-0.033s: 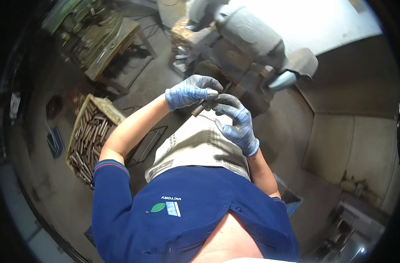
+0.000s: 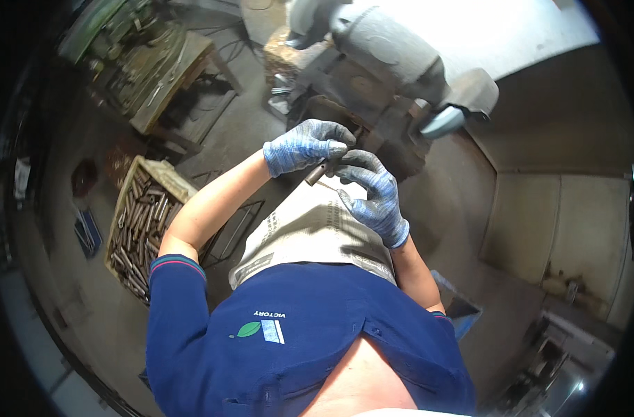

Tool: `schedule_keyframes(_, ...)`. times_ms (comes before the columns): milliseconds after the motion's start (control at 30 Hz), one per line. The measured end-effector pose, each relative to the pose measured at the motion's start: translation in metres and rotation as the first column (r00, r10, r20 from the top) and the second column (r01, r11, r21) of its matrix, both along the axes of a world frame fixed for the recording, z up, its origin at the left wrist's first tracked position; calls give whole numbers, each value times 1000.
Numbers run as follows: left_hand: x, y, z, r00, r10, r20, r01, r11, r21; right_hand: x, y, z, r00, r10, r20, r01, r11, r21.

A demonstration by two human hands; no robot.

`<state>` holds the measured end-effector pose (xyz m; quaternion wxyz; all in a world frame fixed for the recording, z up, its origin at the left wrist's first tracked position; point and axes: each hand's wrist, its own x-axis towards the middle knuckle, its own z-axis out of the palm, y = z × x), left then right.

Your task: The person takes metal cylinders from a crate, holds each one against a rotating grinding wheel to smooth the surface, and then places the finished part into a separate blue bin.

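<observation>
My left hand, in a blue knitted glove with grey coated fingertips, is closed around a short dark metal rod. The rod slants down and left from the fingers, and its free end shows over my light apron. My right hand, gloved alike, meets the left at the rod's upper end with its fingers bent. Its thumb stands apart below. Fingers hide the upper part of the rod. Just beyond both hands stands a dusty grey grinding machine.
At my left, a yellowish crate holds many brown metal rods. Farther left stands a worn workbench with tools. A metal panel rises at the right. A blue-edged bin sits by my right elbow.
The surroundings have shifted slightly left in the view. Both hands keep nearly the same grip, and the rod's free end catches a little more light.
</observation>
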<state>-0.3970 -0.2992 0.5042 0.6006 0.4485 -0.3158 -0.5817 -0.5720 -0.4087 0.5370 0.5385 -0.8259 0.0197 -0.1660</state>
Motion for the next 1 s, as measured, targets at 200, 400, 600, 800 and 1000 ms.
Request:
schedule_keyframes(200, -26, -46, 0, 971, -218, -94, 216, 976, -29, -34, -12, -15, 970, -242, 35, 239, 968, 77)
schedule_keyframes(400, -47, -79, -6, 884, -455, -110, 451, 891, -62, -54, -24, -10, 940, -340, -40, 340, 940, -8)
schedule_keyframes(600, -48, -108, -14, 830, -537, -152, 543, 840, -7, -56, -25, -16, 825, -565, 0, 563, 822, 85)
schedule_keyframes(800, -44, -122, -16, 820, -548, -163, 556, 831, 0, -60, -36, -28, 862, -499, -89, 483, 756, 442)
schedule_keyframes(1000, -12, -131, -23, 948, -319, 21, 316, 944, 95, -59, -38, -32, 819, -571, -60, 561, 773, 296)
